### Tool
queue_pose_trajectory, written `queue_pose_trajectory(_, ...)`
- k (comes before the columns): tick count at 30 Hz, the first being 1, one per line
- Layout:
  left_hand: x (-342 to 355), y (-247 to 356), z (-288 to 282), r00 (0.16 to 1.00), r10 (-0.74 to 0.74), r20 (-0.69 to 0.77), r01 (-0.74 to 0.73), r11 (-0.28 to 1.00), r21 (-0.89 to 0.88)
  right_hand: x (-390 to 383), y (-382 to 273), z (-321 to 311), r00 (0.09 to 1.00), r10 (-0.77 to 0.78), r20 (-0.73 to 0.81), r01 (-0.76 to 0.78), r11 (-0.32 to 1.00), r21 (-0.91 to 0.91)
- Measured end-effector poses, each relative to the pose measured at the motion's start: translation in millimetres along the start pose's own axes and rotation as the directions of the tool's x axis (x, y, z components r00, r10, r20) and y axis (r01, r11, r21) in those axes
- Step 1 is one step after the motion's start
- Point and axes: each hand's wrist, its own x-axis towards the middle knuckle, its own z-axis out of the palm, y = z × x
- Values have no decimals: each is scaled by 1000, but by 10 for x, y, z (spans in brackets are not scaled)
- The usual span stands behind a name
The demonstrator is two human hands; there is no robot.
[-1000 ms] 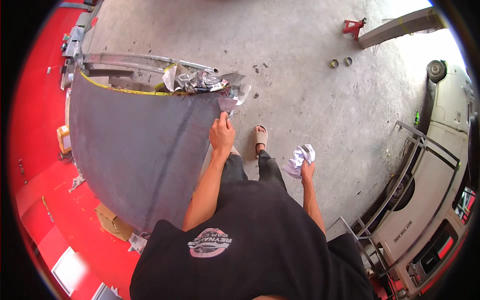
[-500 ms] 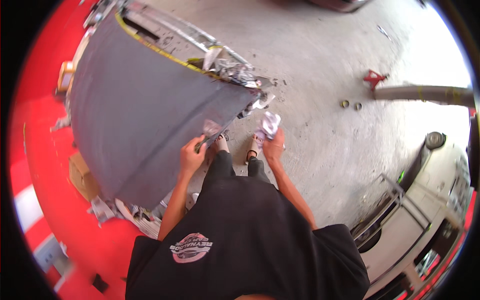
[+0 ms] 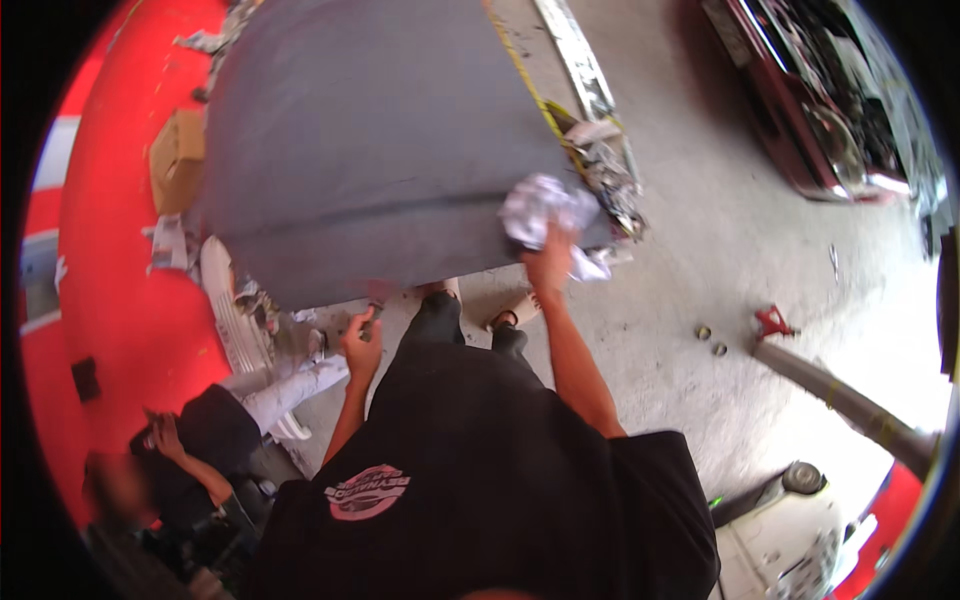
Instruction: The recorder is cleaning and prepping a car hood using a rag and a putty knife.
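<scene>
A large dark grey car panel (image 3: 360, 130), edged with yellow tape (image 3: 522, 70), lies before me. My right hand (image 3: 548, 262) grips a crumpled white-lilac cloth or paper (image 3: 537, 205), blurred, on the panel's right end near its long dark crease. Crumpled newspaper (image 3: 610, 178) is bunched at the taped edge beside it. My left hand (image 3: 360, 345) is closed on a scraper (image 3: 374, 308), its blade blurred, just off the panel's near edge.
A co-worker (image 3: 205, 445) is at the lower left. A cardboard box (image 3: 176, 160) is beside the red wall (image 3: 100, 250). A maroon car (image 3: 760, 60) stands upper right, a jack stand (image 3: 772, 322) and post (image 3: 840, 395) right, a pale vehicle (image 3: 760, 550) lower right.
My view has turned, bringing the maroon car and co-worker into sight. My right hand has moved forward with the cloth onto the panel. My left hand has come down off the panel.
</scene>
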Motion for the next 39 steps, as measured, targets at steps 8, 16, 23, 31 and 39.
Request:
queue_pose_trajectory(8,122,-14,-66,998,-24,-64,14,989,-146,-26,-33,149,978,-17,-209,-42,961,-272)
queue_pose_trajectory(16,558,-889,-874,944,-191,-270,142,971,-190,-301,-1713,1375,870,-433,237,472,870,-143)
queue_pose_trajectory(23,809,-1703,-1789,825,-327,-461,210,934,-288,-392,-3453,2610,495,-678,543,760,641,108)
queue_pose_trajectory(31,28,-2172,-2188,597,-600,-533,431,800,-417,-394,-4866,4069,76,-872,484,949,212,233)
queue_pose_trajectory(39,-460,-1819,-1912,354,-780,-516,552,620,-558,-558,-5912,5083,-208,-770,603,959,-39,280)
